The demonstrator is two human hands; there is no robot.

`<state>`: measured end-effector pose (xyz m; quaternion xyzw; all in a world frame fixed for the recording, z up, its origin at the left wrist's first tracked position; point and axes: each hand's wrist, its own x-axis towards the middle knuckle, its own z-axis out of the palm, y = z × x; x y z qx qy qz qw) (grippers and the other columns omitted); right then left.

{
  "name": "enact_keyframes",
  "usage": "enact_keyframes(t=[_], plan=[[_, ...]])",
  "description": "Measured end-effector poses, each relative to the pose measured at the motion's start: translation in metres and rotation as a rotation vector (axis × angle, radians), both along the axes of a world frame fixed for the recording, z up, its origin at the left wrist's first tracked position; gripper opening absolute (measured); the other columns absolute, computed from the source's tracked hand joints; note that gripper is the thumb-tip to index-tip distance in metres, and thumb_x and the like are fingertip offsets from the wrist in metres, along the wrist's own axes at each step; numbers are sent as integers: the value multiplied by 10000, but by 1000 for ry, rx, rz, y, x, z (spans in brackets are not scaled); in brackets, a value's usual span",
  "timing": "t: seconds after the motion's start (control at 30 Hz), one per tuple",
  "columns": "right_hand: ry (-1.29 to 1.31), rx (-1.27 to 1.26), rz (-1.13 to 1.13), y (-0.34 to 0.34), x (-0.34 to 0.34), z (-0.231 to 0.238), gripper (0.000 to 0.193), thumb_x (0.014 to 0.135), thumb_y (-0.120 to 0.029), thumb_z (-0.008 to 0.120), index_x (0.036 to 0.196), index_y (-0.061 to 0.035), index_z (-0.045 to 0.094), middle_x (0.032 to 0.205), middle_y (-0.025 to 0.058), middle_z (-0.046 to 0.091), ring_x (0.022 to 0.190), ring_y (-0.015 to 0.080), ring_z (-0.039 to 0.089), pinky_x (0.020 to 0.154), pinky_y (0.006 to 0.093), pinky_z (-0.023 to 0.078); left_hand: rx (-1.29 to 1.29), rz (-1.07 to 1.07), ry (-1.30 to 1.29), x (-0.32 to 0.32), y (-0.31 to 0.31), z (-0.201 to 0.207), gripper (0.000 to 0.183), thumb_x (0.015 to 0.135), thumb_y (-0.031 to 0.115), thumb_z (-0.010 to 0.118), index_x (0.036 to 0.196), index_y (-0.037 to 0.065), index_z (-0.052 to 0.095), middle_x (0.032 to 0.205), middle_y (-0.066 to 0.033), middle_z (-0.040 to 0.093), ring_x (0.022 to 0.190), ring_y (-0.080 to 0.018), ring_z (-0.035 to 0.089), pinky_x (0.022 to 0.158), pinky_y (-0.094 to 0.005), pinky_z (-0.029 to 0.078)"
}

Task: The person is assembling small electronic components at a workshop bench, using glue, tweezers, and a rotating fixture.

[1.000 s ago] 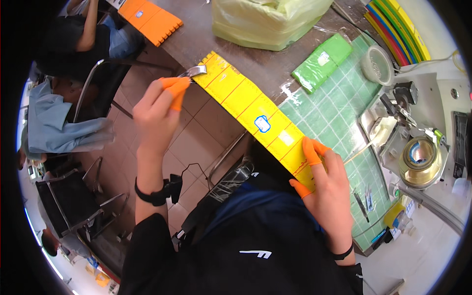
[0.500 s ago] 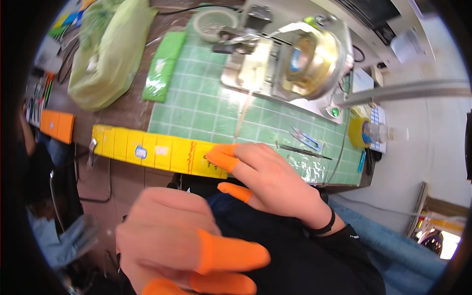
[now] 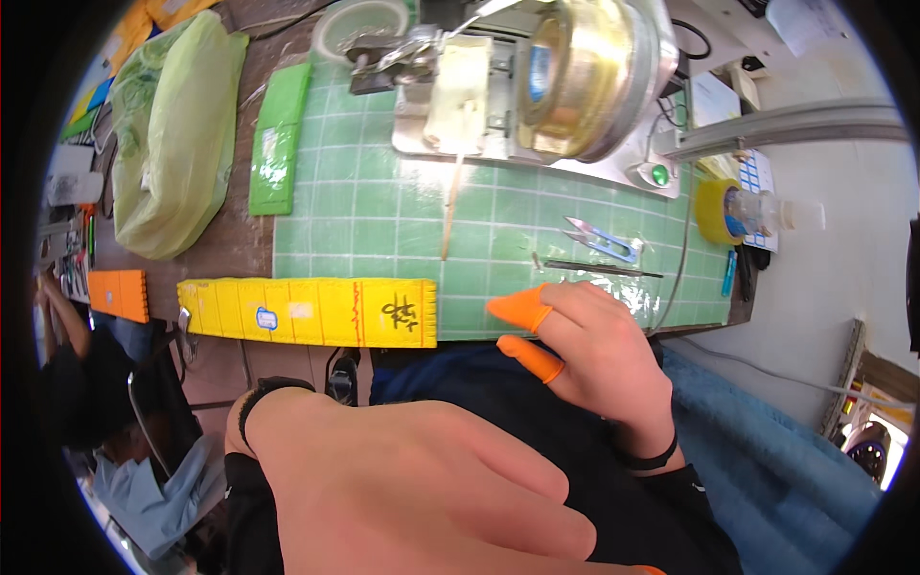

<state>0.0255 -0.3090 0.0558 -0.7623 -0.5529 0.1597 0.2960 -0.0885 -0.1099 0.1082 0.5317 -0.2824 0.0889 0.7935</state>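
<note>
Fingers (image 3: 522,309) of the right hand (image 3: 609,350) in orange caps, tips slightly apart from the thumb, nothing gripped; poised at the near edge of the green mat (image 3: 383,201), contact with it impossible to judge. In the same head view, left hand (image 3: 412,479) nearest the lens, back turned up, its fingers bent down and mostly lost below the lower edge, only a sliver of orange showing; cannot tell whether closed on anything. To the left of the right fingers, well apart from them and beyond the left hand, yellow strip (image 3: 316,311) laid flat along the front edge of the bench (image 3: 240,244), partly over the mat; probably set lengthwise there for easy reach. At its far left end, a metal piece (image 3: 184,321), perhaps a clip to steady the strip, too small to make out. Just beyond the right fingers, snips (image 3: 613,246) and a slim dark tool (image 3: 604,268), likely parked close for quick pick-up. Farther ahead, a thin stick (image 3: 451,206) pointing bodyward from a metal stand (image 3: 414,129) with a gold-coloured roll (image 3: 585,77). Far left of the fingers, a pale green bag (image 3: 177,144), contents hidden by cloudy plastic.
</note>
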Motion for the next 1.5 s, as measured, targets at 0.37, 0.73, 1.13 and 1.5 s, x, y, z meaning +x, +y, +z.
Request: enact_keyframes(t=[0.37,0.73,1.13,1.5], plan=[[-3,-133,16,19,22,-6,347,844,-105,740,1175,-52,655,996,110,632,881,320,627,768,401,528,703,770,70,-41,87,16,267,932,59,603,1180,-24,657,1039,-169,738,702,-173,685,555,-242,503],[45,-199,96,69,21,-18,494,867,-115,724,1334,-74,567,1154,136,564,989,323,610,833,410,527,1509,1057,168,79,185,-39,288,929,54,580,1199,56,678,1063,-137,728,719,-269,680,681,-330,543],[99,-32,169,62,34,-29,295,875,-134,731,1120,-6,630,1085,142,557,992,332,605,834,413,522,1750,781,524,170,190,-75,155,745,80,705,898,57,719,929,-166,719,885,-353,708,760,-453,574],[74,50,155,55,42,-25,229,844,-159,764,1027,-48,684,892,103,596,786,321,616,679,407,510,1410,822,248,156,203,-74,137,755,61,704,847,-21,644,786,-164,660,732,-323,643,681,-397,511]])
